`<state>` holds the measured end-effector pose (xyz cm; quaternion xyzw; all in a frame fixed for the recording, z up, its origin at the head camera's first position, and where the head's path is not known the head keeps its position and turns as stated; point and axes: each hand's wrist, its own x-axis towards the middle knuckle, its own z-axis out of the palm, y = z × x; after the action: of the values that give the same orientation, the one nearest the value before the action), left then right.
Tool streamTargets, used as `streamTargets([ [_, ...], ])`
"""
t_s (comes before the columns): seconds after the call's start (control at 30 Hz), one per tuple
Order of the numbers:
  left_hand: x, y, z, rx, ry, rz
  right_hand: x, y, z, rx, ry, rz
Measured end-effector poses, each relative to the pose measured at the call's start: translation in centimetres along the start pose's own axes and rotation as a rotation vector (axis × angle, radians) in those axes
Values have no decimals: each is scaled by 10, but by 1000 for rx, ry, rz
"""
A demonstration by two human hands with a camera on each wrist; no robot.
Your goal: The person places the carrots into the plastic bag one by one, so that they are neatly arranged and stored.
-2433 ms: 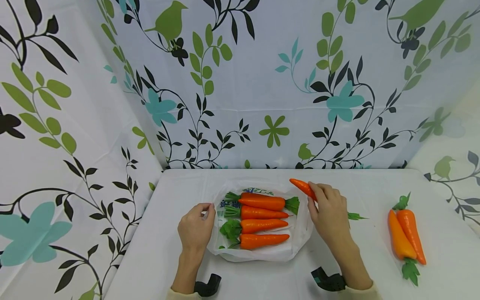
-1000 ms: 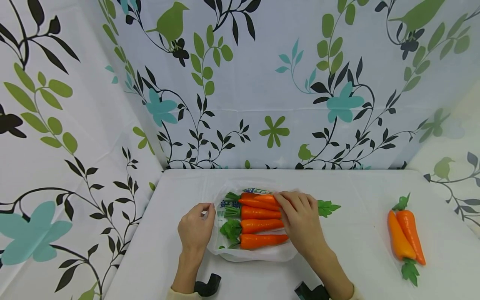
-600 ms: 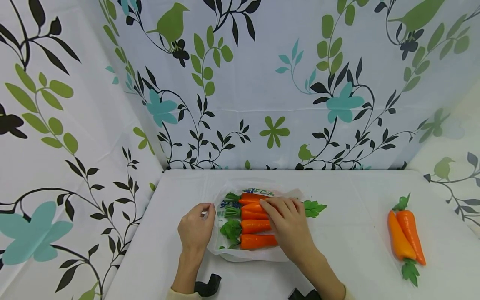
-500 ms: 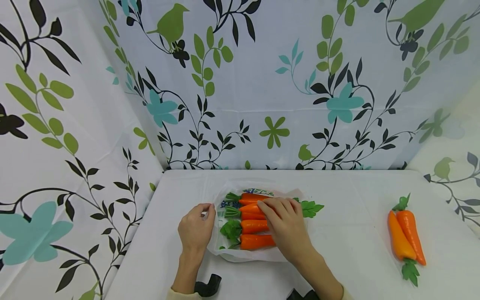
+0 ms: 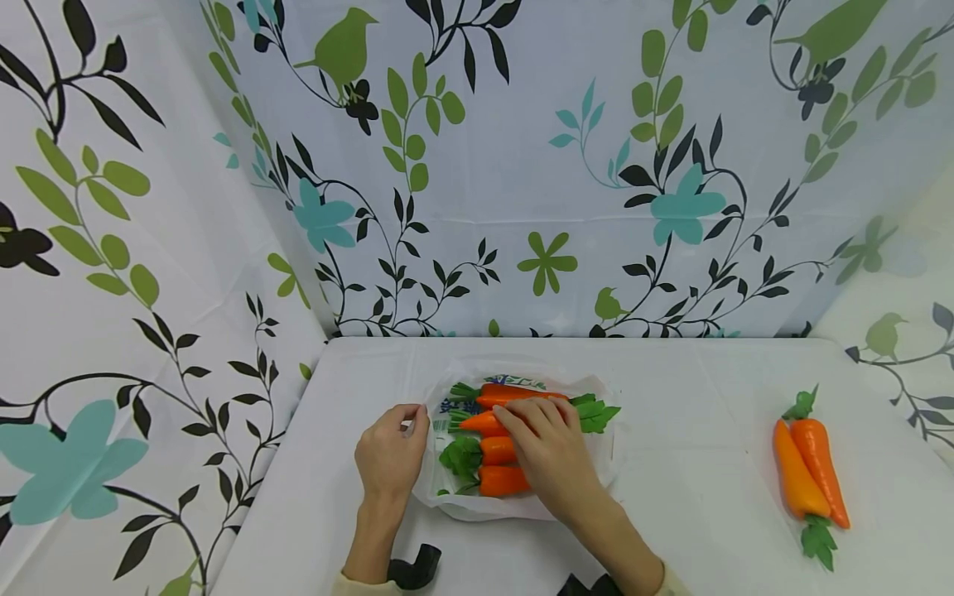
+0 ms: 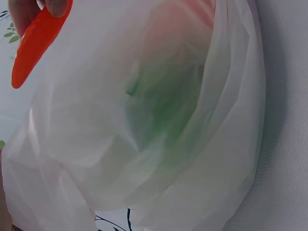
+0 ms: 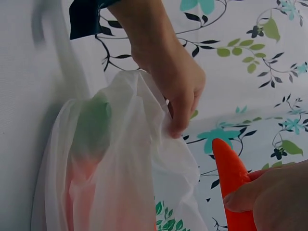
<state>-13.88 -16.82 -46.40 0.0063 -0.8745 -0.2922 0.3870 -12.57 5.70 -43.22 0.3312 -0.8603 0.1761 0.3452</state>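
My left hand (image 5: 390, 451) pinches the left rim of a white, thin plastic bag (image 5: 514, 509), which lies spread open on the table. Over the bag, my right hand (image 5: 551, 451) grips an orange carrot (image 5: 484, 424) by its middle; its tip points left and its green leaves stick out to the right. The right wrist view shows this carrot (image 7: 226, 161) raised beside the bag's edge. Inside the bag lie several carrots (image 5: 505, 481) with green tops, partly hidden under my right hand. Through the bag's wall (image 6: 72, 149) their orange and green show dimly in the left wrist view.
Two more carrots, a yellower one (image 5: 797, 472) and an orange one (image 5: 823, 463), lie side by side on the white table (image 5: 701, 497) at the right. A curtain (image 5: 462, 165) printed with leaves and birds hangs behind the table.
My right hand has carried the carrot leftward from the bag's right side to above the carrots in the bag. My left hand has stayed at the left rim.
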Motion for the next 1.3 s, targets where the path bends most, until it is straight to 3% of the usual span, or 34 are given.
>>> streamTargets([
  [0.8, 0, 2, 0, 4, -3, -10, -4, -1, 26, -12, -97, -23],
  [1.3, 0, 1, -1, 7, -17, -15, -15, 15, 44, -80, -113, 32],
])
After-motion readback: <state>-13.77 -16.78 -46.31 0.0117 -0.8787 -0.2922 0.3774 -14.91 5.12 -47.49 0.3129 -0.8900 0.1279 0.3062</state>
